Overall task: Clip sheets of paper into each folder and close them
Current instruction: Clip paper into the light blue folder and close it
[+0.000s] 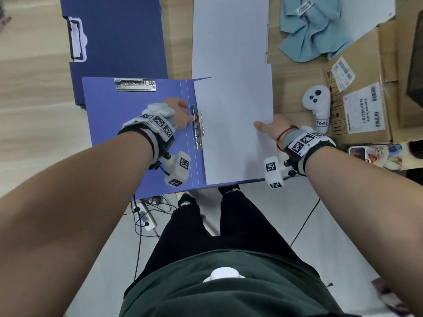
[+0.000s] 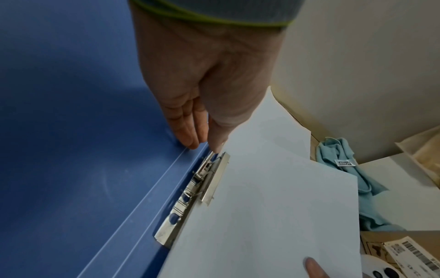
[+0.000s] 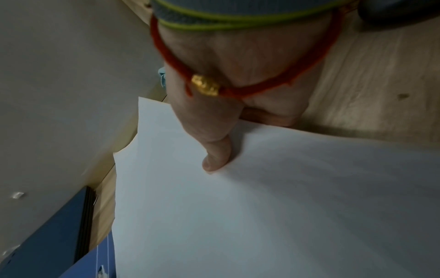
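An open blue folder (image 1: 137, 115) lies at the table's front edge. A metal clip (image 1: 198, 126) runs along its spine, and its lever end is raised. My left hand (image 1: 183, 112) reaches this clip: the thumb touches the lever (image 2: 213, 153) and the straight fingers (image 2: 188, 139) rest on the folder (image 2: 71, 150). White sheets of paper (image 1: 235, 124) lie over the folder's right half with their left edge at the clip (image 2: 197, 190). My right hand (image 1: 267, 129) pinches the sheets' right edge, thumb (image 3: 214, 159) on top and fingers hidden beneath the paper (image 3: 262, 206).
A second metal clip (image 1: 135, 84) sits at the top of the folder's left flap. Closed dark blue folders (image 1: 119, 35) are stacked at the back left, beside a pile of white paper (image 1: 229, 30). At the right are a teal cloth (image 1: 315, 30), a white controller (image 1: 317, 106), a cardboard box (image 1: 366, 99) and a phone (image 1: 375, 154).
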`<state>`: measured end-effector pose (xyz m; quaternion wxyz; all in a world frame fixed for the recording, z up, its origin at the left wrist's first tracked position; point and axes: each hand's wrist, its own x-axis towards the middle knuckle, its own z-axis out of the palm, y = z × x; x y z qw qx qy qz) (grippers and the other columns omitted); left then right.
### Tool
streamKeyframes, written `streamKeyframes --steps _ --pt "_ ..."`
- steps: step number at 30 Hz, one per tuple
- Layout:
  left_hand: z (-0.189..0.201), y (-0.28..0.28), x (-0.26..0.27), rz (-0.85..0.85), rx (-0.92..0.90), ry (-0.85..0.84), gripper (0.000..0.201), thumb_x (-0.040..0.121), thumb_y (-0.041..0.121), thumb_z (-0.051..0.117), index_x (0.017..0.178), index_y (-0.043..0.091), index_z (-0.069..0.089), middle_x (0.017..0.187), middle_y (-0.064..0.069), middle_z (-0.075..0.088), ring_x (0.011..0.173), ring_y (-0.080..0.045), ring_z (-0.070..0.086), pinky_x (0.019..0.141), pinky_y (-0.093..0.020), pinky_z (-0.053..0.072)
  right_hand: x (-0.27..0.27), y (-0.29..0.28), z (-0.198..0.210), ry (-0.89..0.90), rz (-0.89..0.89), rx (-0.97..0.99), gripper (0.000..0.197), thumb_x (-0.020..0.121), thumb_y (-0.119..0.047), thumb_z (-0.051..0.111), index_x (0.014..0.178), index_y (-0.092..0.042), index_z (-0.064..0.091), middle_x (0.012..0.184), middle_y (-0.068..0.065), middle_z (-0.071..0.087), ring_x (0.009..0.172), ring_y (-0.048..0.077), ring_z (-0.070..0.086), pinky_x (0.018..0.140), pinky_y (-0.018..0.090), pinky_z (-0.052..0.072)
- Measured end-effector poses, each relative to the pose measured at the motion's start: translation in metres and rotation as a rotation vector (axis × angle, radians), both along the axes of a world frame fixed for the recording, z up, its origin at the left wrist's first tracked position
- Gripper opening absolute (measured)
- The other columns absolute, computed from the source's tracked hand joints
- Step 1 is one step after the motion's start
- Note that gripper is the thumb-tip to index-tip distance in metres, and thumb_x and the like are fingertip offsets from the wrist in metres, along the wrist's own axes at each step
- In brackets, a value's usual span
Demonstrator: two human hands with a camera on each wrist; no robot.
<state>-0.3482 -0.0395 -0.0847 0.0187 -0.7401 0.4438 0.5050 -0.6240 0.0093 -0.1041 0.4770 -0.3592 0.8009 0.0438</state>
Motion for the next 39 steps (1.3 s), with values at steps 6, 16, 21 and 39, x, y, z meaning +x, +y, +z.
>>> streamKeyframes --steps 6,16,21,39 --pt "0.0 -0.004 -0.002 -0.044 0.065 0.02 0.057 0.09 0.015 0.07 0.142 0.009 0.047 0.138 -0.009 0.058 0.124 -0.024 0.057 0.107 -0.034 0.044 0.006 -0.004 -0.002 0.001 0.015 0.006 0.078 0.089 -0.048 0.063 0.144 0.0 0.037 0.146 0.017 0.045 0.13 0.032 0.048 0.101 0.038 0.041" --pt "-0.017 0.0 -0.006 0.134 -0.086 0.09 0.046 0.079 0.065 0.05 0.078 0.02 0.059 0.089 -0.01 0.067 0.078 -0.029 0.063 0.088 -0.054 0.056 0.008 -0.004 -0.003 0.025 0.044 0.001 0.075 0.092 -0.043 0.061 0.143 0.005 0.035 0.144 0.018 0.046 0.128 0.033 0.049 0.087 0.031 0.039" --pt "-0.004 0.0 -0.013 0.036 -0.052 0.064 0.039 0.1 0.049 0.039 0.08 0.018 0.05 0.084 -0.011 0.052 0.076 -0.024 0.049 0.09 -0.051 0.053 0.01 -0.005 -0.001 0.029 0.047 0.004 0.077 0.092 -0.045 0.061 0.144 0.005 0.033 0.145 0.02 0.044 0.129 0.034 0.048 0.095 0.036 0.042" --pt "-0.004 0.017 0.005 0.166 0.083 0.142 0.007 0.098 0.014 0.057 0.097 0.008 0.055 0.09 -0.014 0.059 0.06 -0.017 0.05 0.055 -0.023 0.044 0.015 -0.007 0.0 0.047 0.025 0.058 0.075 0.091 -0.044 0.062 0.142 0.004 0.035 0.132 0.02 0.054 0.108 0.034 0.058 0.076 0.033 0.041"
